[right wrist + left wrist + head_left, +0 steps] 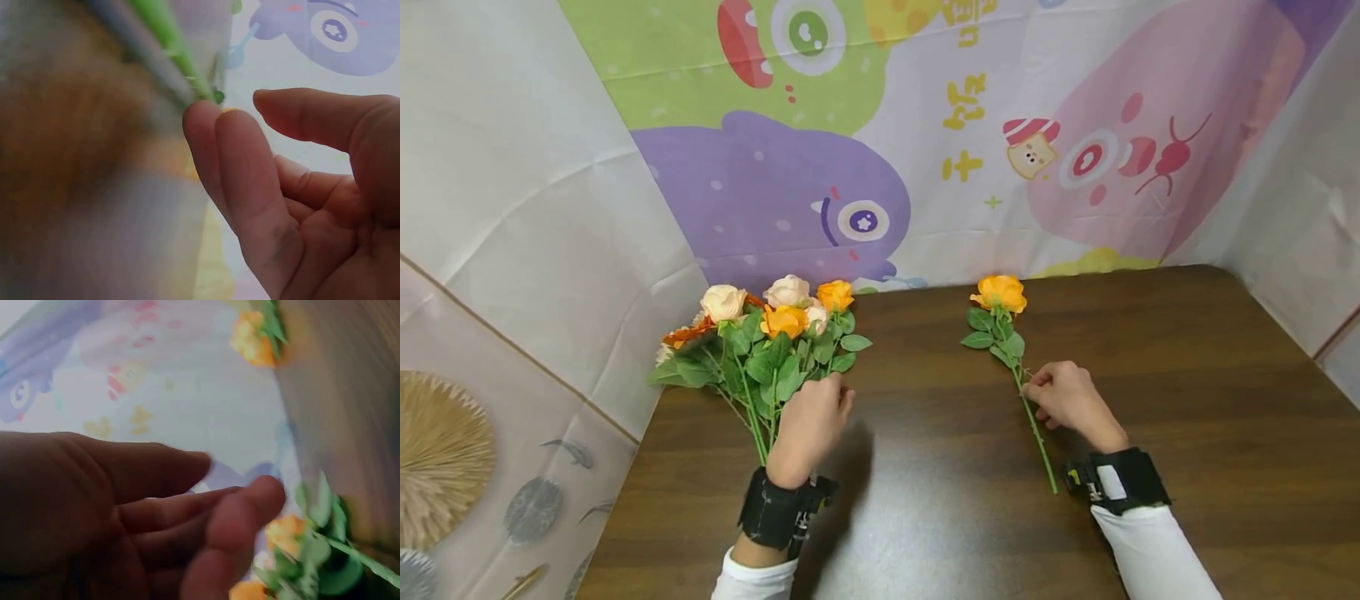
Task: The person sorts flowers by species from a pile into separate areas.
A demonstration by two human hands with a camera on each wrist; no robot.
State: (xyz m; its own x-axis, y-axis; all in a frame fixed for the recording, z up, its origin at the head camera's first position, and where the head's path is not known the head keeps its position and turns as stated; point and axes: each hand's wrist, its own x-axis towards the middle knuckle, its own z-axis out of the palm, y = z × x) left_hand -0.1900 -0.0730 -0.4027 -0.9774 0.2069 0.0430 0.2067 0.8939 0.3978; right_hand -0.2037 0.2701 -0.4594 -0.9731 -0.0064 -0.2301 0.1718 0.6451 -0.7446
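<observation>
A single orange rose [1002,293] with a long green stem [1038,433] and leaves lies on the right half of the table. My right hand [1070,400] is at that stem, with loosely bent fingers. In the right wrist view two fingertips [232,125] are right at the thorny stem [167,40], and the thumb stands apart from them. My left hand [811,429] hovers over the near side of a bunch of artificial flowers [775,367] in cream, orange and rust. Its thumb [169,465] and bent fingers have a gap between them and hold nothing.
The flowers lie on a dark wooden table [925,400]. A cartoon-print cloth [970,225] hangs along the back edge, and pale fabric [527,183] borders the left side. Each wrist wears a black strap [1131,482] with a small device.
</observation>
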